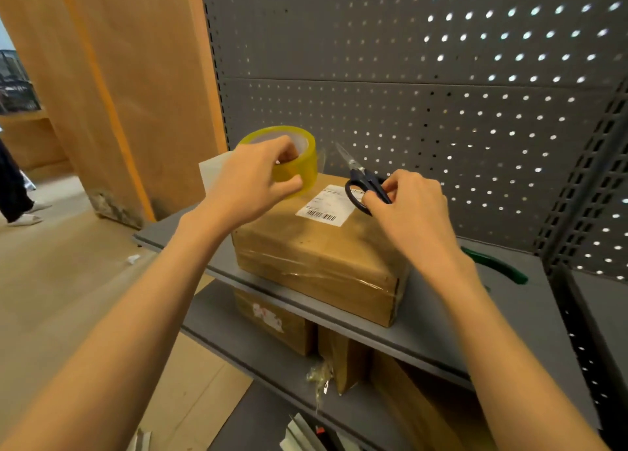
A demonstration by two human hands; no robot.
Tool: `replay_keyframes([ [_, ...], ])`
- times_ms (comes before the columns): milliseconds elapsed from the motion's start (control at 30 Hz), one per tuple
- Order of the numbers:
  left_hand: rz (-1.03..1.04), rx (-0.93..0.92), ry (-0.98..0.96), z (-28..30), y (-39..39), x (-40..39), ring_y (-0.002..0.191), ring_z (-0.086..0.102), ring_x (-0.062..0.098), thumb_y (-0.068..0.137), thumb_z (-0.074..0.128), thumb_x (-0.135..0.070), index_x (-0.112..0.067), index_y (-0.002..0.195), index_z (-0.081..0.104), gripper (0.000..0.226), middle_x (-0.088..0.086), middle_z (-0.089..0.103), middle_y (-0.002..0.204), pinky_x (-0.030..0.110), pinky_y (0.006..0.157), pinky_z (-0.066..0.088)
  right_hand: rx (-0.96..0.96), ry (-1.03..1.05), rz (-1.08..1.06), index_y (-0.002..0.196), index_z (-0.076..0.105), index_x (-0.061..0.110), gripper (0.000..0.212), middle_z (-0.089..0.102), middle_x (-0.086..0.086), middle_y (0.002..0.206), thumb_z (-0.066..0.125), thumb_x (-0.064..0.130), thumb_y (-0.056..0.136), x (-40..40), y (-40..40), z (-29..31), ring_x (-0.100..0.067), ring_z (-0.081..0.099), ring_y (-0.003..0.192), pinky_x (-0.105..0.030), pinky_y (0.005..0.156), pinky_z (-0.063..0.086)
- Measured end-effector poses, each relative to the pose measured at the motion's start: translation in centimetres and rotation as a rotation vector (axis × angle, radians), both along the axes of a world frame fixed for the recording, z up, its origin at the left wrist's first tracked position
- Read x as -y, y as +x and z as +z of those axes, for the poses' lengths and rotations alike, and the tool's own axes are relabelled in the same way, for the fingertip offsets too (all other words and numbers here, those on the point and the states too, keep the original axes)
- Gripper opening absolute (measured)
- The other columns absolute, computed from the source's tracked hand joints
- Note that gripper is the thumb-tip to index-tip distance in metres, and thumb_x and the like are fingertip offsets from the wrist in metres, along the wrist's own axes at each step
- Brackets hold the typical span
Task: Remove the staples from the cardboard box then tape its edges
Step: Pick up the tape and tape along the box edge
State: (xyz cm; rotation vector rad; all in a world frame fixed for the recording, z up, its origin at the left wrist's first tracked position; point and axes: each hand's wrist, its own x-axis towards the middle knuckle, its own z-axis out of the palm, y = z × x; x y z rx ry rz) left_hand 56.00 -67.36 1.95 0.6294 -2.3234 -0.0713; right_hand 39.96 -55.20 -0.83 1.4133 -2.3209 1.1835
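- Cardboard box [316, 257]: on grey shelf [441, 318], shipping label [326, 206] on top.
- Left hand [251, 182]: fingers curled round yellow tape roll [292, 158], above box.
- Right hand [407, 209]: pinches black scissors [365, 182] by handles, blades closed.
- Green-handled pliers [499, 263]: on shelf, right of box.

A white shipping label [324, 206] is stuck on top of the cardboard box [319, 257]; it carries a black barcode and lines of print too small to read. No other text, brand or number is legible.
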Motion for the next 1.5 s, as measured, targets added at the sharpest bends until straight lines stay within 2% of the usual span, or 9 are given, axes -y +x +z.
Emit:
replay_keyframes([
  [167,-0.093,-0.017,-0.010,0.0,0.0,3.4,0.083,0.055,0.023,0.083,0.064,-0.021,-0.008,0.097,0.058,0.020,0.006,0.063,0.091,0.036,0.071,0.045,0.000,0.004,-0.139,0.088,0.062,0.007,0.027,0.064,-0.006,0.078,0.059,0.034,0.085,1.0,0.8,-0.4,-0.015,0.050,0.064,-0.030,0.056,0.037],
  [367,-0.234,-0.006,-0.010,0.1,1.5,7.2,0.082,0.057,0.026,0.082,0.064,-0.021,-0.008,0.097,0.058,0.021,0.008,0.064,0.089,0.043,0.072,0.048,0.079,-0.050,-0.305,0.090,0.065,0.010,0.022,0.066,-0.006,0.079,0.059,0.030,0.085,1.8,3.9,-1.0,-0.021,0.060,0.074,-0.030,0.059,0.045],
  [600,-0.384,0.002,0.017,-0.4,1.9,9.3,0.081,0.055,0.030,0.079,0.064,-0.019,-0.006,0.093,0.058,0.020,0.011,0.062,0.087,0.043,0.071,0.045,0.084,-0.114,-0.568,0.082,0.063,0.014,0.016,0.056,0.002,0.067,0.060,0.029,0.085,-0.5,5.6,-2.0,-0.010,0.049,0.061,-0.025,0.051,0.034],
  [667,-0.426,0.006,0.029,-0.7,1.8,9.3,0.081,0.056,0.032,0.078,0.062,-0.024,-0.004,0.094,0.058,0.025,0.012,0.063,0.088,0.044,0.073,0.045,0.077,-0.100,-0.636,0.080,0.060,0.016,0.014,0.054,0.003,0.064,0.060,0.029,0.086,-1.6,5.4,-2.2,-0.003,0.042,0.056,-0.020,0.047,0.030],
  [967,-0.503,-0.012,0.088,-1.6,-0.2,7.2,0.083,0.054,0.030,0.080,0.064,-0.021,-0.007,0.094,0.058,0.021,0.011,0.062,0.090,0.047,0.074,0.046,0.179,0.062,-0.827,0.073,0.058,0.010,0.019,0.049,0.001,0.056,0.062,0.023,0.086,-5.3,3.7,-5.8,-0.011,0.044,0.051,-0.026,0.046,0.035],
  [1100,-0.526,-0.033,0.091,-1.9,-0.9,6.5,0.081,0.055,0.027,0.080,0.064,-0.023,-0.009,0.092,0.057,0.020,0.009,0.062,0.088,0.042,0.071,0.047,0.210,0.186,-0.889,0.091,0.064,0.001,0.025,0.055,-0.008,0.069,0.062,0.026,0.087,-5.9,3.3,-7.8,-0.022,0.050,0.062,-0.027,0.050,0.035],
  [1267,-0.550,-0.033,0.133,-2.5,-1.3,6.1,0.080,0.054,0.019,0.080,0.063,-0.025,-0.018,0.089,0.052,0.016,0.004,0.060,0.090,0.030,0.068,0.042,0.215,0.276,-0.915,0.098,0.063,0.003,0.023,0.056,-0.007,0.077,0.061,0.025,0.088,-5.9,3.6,-9.0,-0.019,0.051,0.065,-0.025,0.050,0.036],
  [1400,-0.532,-0.063,0.163,-2.8,-1.4,6.1,0.080,0.052,0.016,0.082,0.063,-0.024,-0.017,0.091,0.053,0.016,0.003,0.059,0.091,0.015,0.061,0.032,0.129,0.361,-0.890,0.100,0.062,0.001,0.025,0.062,-0.016,0.099,0.058,0.024,0.090,-5.7,4.1,-9.2,-0.028,0.058,0.088,-0.035,0.071,0.049],
  [1500,-0.521,-0.103,0.211,-2.9,-1.2,5.9,0.074,0.051,0.011,0.084,0.063,-0.024,-0.016,0.094,0.052,0.016,0.001,0.058,0.090,0.014,0.059,0.033,0.038,0.571,-0.883,0.107,0.059,0.000,0.031,0.053,-0.019,0.116,0.049,0.028,0.095,-5.8,4.4,-9.1,-0.033,0.047,0.107,-0.036,0.087,0.041],
])
